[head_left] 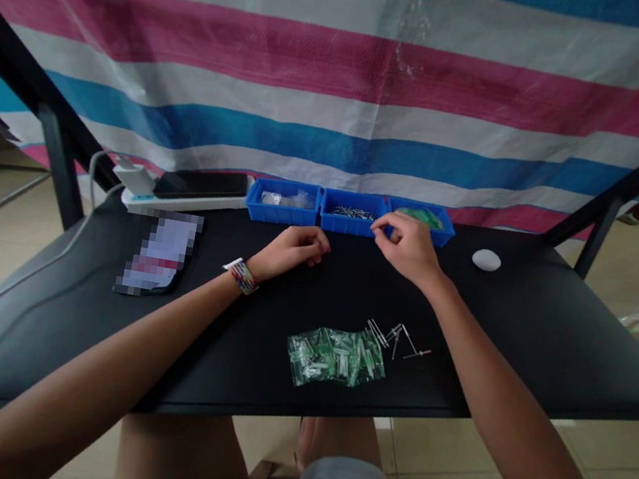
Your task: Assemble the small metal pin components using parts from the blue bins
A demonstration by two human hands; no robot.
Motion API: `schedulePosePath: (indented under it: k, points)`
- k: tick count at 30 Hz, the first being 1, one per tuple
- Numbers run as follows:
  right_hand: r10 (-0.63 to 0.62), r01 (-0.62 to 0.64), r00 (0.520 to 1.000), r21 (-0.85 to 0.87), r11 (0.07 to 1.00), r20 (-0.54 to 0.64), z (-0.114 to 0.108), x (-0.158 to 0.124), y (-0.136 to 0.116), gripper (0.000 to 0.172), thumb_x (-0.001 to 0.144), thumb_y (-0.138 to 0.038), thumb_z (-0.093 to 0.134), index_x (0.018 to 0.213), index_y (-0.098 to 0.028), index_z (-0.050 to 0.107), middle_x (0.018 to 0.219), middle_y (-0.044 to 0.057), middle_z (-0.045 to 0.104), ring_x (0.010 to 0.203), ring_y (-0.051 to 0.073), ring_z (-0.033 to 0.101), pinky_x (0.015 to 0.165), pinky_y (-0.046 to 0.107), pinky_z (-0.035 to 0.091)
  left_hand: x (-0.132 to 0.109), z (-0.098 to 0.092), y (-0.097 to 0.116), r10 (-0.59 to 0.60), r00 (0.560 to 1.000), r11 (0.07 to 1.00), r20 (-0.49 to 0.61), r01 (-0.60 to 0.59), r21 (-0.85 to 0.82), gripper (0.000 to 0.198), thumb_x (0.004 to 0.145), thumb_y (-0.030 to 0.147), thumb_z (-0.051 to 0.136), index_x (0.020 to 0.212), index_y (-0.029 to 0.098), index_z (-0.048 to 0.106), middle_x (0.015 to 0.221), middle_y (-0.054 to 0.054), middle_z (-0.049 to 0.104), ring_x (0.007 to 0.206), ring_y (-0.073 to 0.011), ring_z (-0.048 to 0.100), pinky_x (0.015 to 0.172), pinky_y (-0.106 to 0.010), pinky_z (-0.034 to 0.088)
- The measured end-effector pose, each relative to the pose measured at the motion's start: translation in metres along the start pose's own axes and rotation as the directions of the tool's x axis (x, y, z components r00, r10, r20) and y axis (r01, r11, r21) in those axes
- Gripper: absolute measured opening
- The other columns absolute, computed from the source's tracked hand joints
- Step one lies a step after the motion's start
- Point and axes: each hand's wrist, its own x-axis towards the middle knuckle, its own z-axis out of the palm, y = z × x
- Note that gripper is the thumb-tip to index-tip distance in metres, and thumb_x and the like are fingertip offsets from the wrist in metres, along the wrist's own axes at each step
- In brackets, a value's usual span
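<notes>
My left hand (291, 253) rests on the black table in front of the blue bins, its fingers loosely curled together and nothing visible in them. My right hand (407, 246) is over the front of the right blue bin (448, 232), thumb and fingertips drawn together beside the middle blue bin (331, 221). Anything between those fingertips is too small to make out. Metal rivet-like pins (354, 213) fill the middle bin. Green plastic packaging (430, 218) shows in the right bin, partly hidden by my hand. Nearer me lie green-clear packets of small parts (337, 355) and several loose pins (394, 338).
The left blue bin (280, 215) holds clear little bags (288, 199). Left of it, a dark phone-like device (201, 185) lies on a white power strip (145, 202) with a cable. A phone (162, 254) lies at left, a white oval object (486, 260) at right. Black frame bars flank the table.
</notes>
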Motion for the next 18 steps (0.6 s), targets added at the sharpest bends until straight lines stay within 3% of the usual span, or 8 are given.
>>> schedulePosePath:
  k: [2,3,5,7,9,11,15,18]
  points:
    - [0.015,-0.04,0.965,0.091,0.995,0.26,-0.006,-0.001,0.0,0.01,0.087,-0.024,0.068,0.087,-0.02,0.077,0.081,0.002,0.073,0.057,0.013,0.053,0.061,0.028,0.042,0.0,0.0,0.0,0.002,1.0,1.0,0.003,-0.002,0.011,0.02,0.086,0.035,0.068,0.09,0.015,0.067,0.074,-0.001,0.065,0.064,-0.0131,0.061,0.061,-0.025,0.049]
    - [0.02,-0.076,0.917,0.125,0.989,0.398,-0.01,-0.003,0.0,0.008,0.085,-0.024,0.07,0.086,-0.02,0.078,0.077,0.001,0.072,0.057,0.013,0.054,0.059,0.027,0.041,0.001,0.0,0.0,0.005,1.0,1.0,0.005,-0.005,0.016,0.02,0.085,0.035,0.068,0.09,0.015,0.068,0.074,-0.001,0.065,0.064,-0.0131,0.061,0.061,-0.025,0.05]
    - [0.027,-0.164,0.774,0.159,0.974,0.632,-0.016,-0.007,-0.001,0.007,0.08,-0.024,0.075,0.084,-0.02,0.079,0.071,0.0,0.071,0.057,0.013,0.057,0.057,0.026,0.041,0.001,-0.001,0.0,0.013,1.0,1.0,0.012,-0.013,0.025,0.019,0.085,0.034,0.068,0.089,0.015,0.068,0.075,-0.002,0.066,0.065,-0.0132,0.061,0.062,-0.025,0.05]
    - [0.026,-0.259,0.624,0.176,0.95,0.781,-0.023,-0.013,-0.005,0.007,0.076,-0.024,0.079,0.081,-0.02,0.079,0.069,0.0,0.071,0.058,0.014,0.059,0.056,0.026,0.043,0.001,-0.001,0.0,0.023,1.0,0.999,0.02,-0.024,0.028,0.019,0.085,0.033,0.068,0.089,0.015,0.068,0.076,-0.002,0.066,0.065,-0.0134,0.061,0.062,-0.026,0.05]
    - [0.027,-0.336,0.508,0.169,0.927,0.861,-0.029,-0.019,-0.01,0.008,0.072,-0.024,0.081,0.079,-0.02,0.079,0.067,0.0,0.07,0.058,0.015,0.06,0.055,0.025,0.043,0.002,-0.002,-0.001,0.028,0.999,0.999,0.027,-0.029,0.032,0.019,0.085,0.033,0.068,0.09,0.015,0.069,0.076,-0.002,0.066,0.066,-0.0135,0.062,0.063,-0.026,0.05]
    - [0.047,-0.359,0.434,0.125,0.925,0.9,-0.035,-0.023,-0.016,0.01,0.07,-0.021,0.081,0.079,-0.02,0.079,0.065,-0.001,0.067,0.058,0.015,0.059,0.054,0.025,0.042,0.002,-0.002,-0.002,0.03,0.999,0.999,0.029,-0.031,0.035,0.019,0.086,0.033,0.068,0.09,0.015,0.069,0.076,-0.002,0.066,0.066,-0.0134,0.061,0.063,-0.026,0.05]
    - [0.139,-0.262,0.352,-0.045,0.964,0.926,-0.044,-0.025,-0.025,0.014,0.069,-0.016,0.077,0.083,-0.018,0.077,0.065,-0.003,0.06,0.059,0.012,0.055,0.054,0.024,0.037,0.002,-0.002,-0.003,0.031,0.999,0.999,0.029,-0.032,0.043,0.019,0.087,0.033,0.067,0.09,0.014,0.069,0.077,-0.002,0.066,0.067,-0.013,0.061,0.064,-0.025,0.05]
    - [0.21,-0.195,0.324,-0.152,0.969,0.923,-0.045,-0.021,-0.027,0.014,0.071,-0.017,0.075,0.085,-0.016,0.076,0.068,-0.003,0.059,0.061,0.013,0.053,0.057,0.026,0.036,0.002,-0.003,-0.004,0.029,0.999,0.998,0.037,-0.031,0.051,0.018,0.088,0.032,0.066,0.091,0.014,0.069,0.078,-0.002,0.066,0.068,-0.0128,0.062,0.064,-0.024,0.05]
